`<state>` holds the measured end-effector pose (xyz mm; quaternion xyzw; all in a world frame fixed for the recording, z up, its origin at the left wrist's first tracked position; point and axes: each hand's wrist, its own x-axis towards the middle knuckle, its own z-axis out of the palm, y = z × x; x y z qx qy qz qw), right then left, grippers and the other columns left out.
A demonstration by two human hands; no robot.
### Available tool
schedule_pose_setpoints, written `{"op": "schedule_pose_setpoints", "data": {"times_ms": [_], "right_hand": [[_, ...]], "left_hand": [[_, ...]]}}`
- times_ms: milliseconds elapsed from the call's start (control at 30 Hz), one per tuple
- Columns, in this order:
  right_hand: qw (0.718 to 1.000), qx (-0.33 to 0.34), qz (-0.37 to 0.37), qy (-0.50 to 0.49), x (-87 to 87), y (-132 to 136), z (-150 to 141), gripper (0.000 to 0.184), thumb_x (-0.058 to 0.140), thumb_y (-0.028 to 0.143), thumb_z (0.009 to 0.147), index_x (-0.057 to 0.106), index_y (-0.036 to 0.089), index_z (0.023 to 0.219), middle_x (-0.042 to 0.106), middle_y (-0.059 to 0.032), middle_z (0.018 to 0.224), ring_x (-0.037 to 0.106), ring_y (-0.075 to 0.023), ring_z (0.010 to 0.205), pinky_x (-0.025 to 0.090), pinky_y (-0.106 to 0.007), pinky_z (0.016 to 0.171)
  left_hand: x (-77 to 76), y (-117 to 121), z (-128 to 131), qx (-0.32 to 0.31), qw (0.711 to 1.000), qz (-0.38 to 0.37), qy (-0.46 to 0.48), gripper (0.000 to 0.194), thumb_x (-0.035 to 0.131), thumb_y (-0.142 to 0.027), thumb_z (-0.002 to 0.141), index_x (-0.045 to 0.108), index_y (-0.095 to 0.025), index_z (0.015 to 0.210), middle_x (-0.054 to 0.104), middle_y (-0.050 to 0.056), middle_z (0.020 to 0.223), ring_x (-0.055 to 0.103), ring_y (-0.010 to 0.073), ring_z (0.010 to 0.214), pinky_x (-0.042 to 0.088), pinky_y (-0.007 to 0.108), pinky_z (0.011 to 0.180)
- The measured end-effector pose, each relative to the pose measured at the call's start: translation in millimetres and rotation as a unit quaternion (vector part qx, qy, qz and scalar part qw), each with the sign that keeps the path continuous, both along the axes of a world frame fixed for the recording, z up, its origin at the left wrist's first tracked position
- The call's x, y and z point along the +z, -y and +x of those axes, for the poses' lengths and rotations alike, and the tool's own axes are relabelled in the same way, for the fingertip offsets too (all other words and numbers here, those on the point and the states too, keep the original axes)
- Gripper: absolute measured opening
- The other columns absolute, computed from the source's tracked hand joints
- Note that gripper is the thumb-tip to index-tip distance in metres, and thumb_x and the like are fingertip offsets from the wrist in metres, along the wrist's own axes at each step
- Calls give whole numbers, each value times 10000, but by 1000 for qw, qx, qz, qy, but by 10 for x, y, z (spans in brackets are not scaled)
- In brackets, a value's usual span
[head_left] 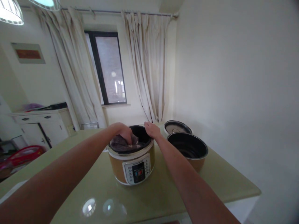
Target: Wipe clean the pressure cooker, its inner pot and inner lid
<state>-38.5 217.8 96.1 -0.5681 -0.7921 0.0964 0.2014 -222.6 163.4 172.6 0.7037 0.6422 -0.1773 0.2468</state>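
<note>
A gold and white electric pressure cooker [134, 163] stands lidless on the green table [163, 193], its control panel facing me. My left hand [122, 132] reaches into the cooker's dark opening and is closed on a grey cloth [121, 143] pressed against the inside. My right hand [151, 129] grips the cooker's far right rim, fingers curled over the edge.
A dark inner pot [188, 149] sits on the table right of the cooker, with a round metal lid [177, 127] behind it. The white wall runs close along the right. A white cabinet [42, 126] and red objects stand at left; curtains and a window lie behind.
</note>
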Motion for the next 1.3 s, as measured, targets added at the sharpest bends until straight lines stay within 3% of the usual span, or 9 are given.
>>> {"op": "schedule_pose_setpoints", "data": {"times_ms": [100,167,333,500,733,933,1033,1133,1300], "right_hand": [[1000,-11,-8,-24,-5,-24,-5,640,85,479,1117,638,228,1319,692,-159,1402,661,-317,1294,509,-481,1047],[999,-14,-15,-33,-1,-35,-5,617,122,486,1119,652,236,1312,692,-149,1407,661,-315,1297,511,-474,1049],[998,-31,-22,-43,17,-27,-8,608,136,465,1124,659,230,1326,709,-156,1376,678,-304,1276,521,-448,1031],[998,-36,-11,-48,16,-7,-14,649,103,476,1122,669,225,1316,713,-154,1374,680,-307,1275,511,-451,1048],[997,-40,-18,-70,17,-13,-17,627,146,490,1110,684,231,1303,714,-153,1381,673,-322,1280,501,-487,1069],[998,-31,-13,-49,21,11,-5,605,137,470,1110,674,247,1276,708,-136,1389,668,-312,1282,507,-470,1051],[999,-26,-10,-43,21,24,3,593,140,451,1110,673,237,1258,705,-147,1383,670,-313,1276,506,-465,1046],[999,-20,-8,-42,26,34,11,579,147,447,1113,671,244,1248,704,-143,1379,670,-299,1272,508,-451,1039],[999,-18,-5,-41,27,40,16,563,149,441,1115,661,255,1261,691,-131,1401,665,-297,1275,506,-468,1041]], "left_hand": [[-115,84,64,15,984,16,179,415,785,-360,663,779,-244,1062,825,22,952,776,246,842,645,328,737],[-216,96,150,-7,969,84,230,420,732,-383,729,773,-242,1122,825,4,1011,777,221,884,634,298,790],[-487,-50,443,-10,952,293,91,374,736,-464,783,792,-233,1071,813,57,1100,770,261,1019,593,310,881],[-633,-209,555,56,932,359,0,438,586,-483,927,725,-231,1257,774,182,1203,763,362,1076,587,435,858],[-585,-234,249,-38,899,424,-99,359,462,-160,998,716,-172,1252,738,217,1258,634,368,1301,451,529,1072],[-465,-62,-16,-80,895,387,-206,363,541,-150,974,725,-186,1284,739,222,1284,632,380,1303,470,533,1044],[-368,-1,-55,-62,920,315,-226,353,765,-227,815,788,-214,1167,775,195,1232,700,384,1193,539,476,969],[-271,45,-54,-58,964,191,-176,441,915,-326,565,831,-235,987,818,147,1096,761,357,1012,595,390,843],[-285,84,0,-34,995,80,-54,348,831,-512,611,817,-210,784,806,132,853,769,332,790,625,394,696]]}}
